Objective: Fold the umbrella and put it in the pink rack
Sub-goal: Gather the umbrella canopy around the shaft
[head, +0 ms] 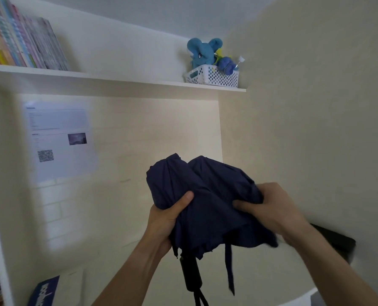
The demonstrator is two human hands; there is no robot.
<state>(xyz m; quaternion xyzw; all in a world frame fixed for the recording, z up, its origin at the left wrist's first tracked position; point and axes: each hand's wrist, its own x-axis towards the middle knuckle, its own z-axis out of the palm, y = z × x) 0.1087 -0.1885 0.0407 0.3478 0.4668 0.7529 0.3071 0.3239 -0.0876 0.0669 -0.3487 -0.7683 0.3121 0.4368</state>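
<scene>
A navy blue folding umbrella (208,195) is collapsed and held up in front of me, its loose canopy bunched. Its black handle (191,274) points down toward me, and a navy closing strap (229,268) dangles beside it. My left hand (168,219) grips the canopy's lower left side, thumb on top of the fabric. My right hand (269,208) clutches the gathered fabric on the right side. No pink rack is in view.
A white shelf (117,79) above holds a row of books (18,38) and a white perforated basket (212,77) with a blue plush elephant (203,51). A printed sheet (60,140) hangs on the wall. A black object (336,241) lies at right; a blue booklet (43,292) lies lower left.
</scene>
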